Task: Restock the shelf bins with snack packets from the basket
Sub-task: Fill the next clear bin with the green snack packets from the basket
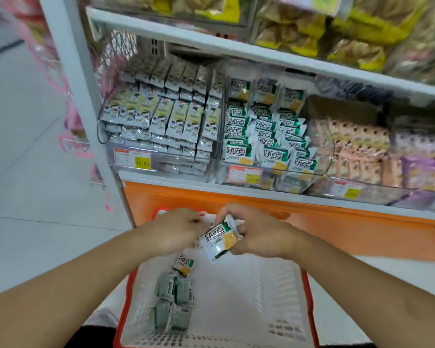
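Observation:
A white basket with a red rim (309, 297) stands below me, holding several green-and-white snack packets (172, 302) along its left side. Over the basket's far end, my right hand (259, 234) grips a green-and-white packet with a yellow picture (220, 241). My left hand (176, 229) is close beside it with curled fingers at the packet's left edge; whether it holds anything is hidden. On the shelf above, a clear bin (269, 177) is heaped with matching green packets (264, 131).
Left of that bin, another clear bin (133, 156) holds grey-and-yellow packets. Pink and purple packets (362, 146) fill bins to the right. An orange base panel (337, 229) runs under the shelf. The white upright post (70, 71) and pale floor lie left.

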Demonstrator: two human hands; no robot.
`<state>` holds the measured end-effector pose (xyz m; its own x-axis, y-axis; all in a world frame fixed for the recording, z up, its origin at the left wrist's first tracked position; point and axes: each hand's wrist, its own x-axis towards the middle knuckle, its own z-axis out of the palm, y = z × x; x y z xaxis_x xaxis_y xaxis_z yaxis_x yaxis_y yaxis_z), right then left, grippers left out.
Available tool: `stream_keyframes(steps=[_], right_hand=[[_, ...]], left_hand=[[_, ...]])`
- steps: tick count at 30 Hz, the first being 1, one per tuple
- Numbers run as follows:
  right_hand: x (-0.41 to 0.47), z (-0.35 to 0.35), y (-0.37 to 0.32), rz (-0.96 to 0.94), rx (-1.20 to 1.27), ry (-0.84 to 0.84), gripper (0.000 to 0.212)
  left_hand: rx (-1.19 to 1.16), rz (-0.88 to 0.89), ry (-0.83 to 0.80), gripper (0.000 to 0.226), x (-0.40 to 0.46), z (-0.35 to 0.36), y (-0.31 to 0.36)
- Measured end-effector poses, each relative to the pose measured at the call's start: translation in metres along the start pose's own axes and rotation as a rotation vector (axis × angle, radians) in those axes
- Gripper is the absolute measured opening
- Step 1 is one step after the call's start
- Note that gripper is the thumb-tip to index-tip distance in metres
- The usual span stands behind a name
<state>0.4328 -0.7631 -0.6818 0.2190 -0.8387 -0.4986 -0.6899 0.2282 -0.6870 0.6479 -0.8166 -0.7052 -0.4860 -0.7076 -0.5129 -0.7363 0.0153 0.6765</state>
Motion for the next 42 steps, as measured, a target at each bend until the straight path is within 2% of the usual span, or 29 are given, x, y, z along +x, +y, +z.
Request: stream_keyframes(steps=[2,4,7,10,11,14,16,18,20,23,26,29,35,42], right_hand=[[-0.021,-0.022,-0.013,-0.089,0.061,0.102,0.051],[-0.038,-0.038,-0.019,-0.136,0.093,0.203,0.050],[-0.053,-0.059,-0.017,-0.159,0.055,0.335,0.058],[-0.064,-0.092,-0.011,-0.208,-0.018,0.390,0.082],[-0.066,-0.106,-0.007,-0.226,-0.038,0.431,0.085],[-0.058,-0.148,0.020,-0.207,-0.152,0.665,0.077],[-0.045,-0.164,0.041,-0.099,-0.268,0.748,0.076],[-0.032,-0.168,0.060,-0.003,-0.321,0.706,0.080],[-0.025,-0.166,0.071,0.013,-0.310,0.665,0.085],[-0.019,-0.161,0.075,0.017,-0.284,0.679,0.092],[-0.015,-0.160,0.076,0.017,-0.290,0.712,0.097],[-0.015,-0.159,0.078,0.016,-0.264,0.726,0.100],[-0.013,-0.160,0.079,-0.001,-0.261,0.746,0.102],[-0.011,-0.159,0.080,-0.015,-0.274,0.754,0.101]], left_hand=[[-0.336,0.092,0.022,0.022,-0.015,0.000,0.031],[-0.446,0.188,0.103,0.018,-0.022,0.001,0.053],[-0.350,0.260,0.262,0.024,-0.016,-0.009,0.082],[-0.221,0.348,0.375,0.026,0.001,-0.026,0.119],[-0.185,0.370,0.411,0.025,0.007,-0.033,0.133],[-0.055,0.434,0.501,0.025,0.038,-0.050,0.171],[-0.012,0.472,0.531,0.027,0.067,-0.059,0.190],[0.031,0.477,0.566,0.030,0.100,-0.064,0.206],[0.119,0.465,0.599,0.034,0.134,-0.067,0.219],[0.267,0.501,0.693,0.035,0.180,-0.070,0.235],[0.294,0.521,0.760,0.026,0.222,-0.078,0.247],[0.369,0.534,0.812,0.026,0.251,-0.084,0.257],[0.533,0.463,0.936,0.043,0.290,-0.084,0.253],[0.558,0.464,0.865,0.048,0.288,-0.083,0.249]])
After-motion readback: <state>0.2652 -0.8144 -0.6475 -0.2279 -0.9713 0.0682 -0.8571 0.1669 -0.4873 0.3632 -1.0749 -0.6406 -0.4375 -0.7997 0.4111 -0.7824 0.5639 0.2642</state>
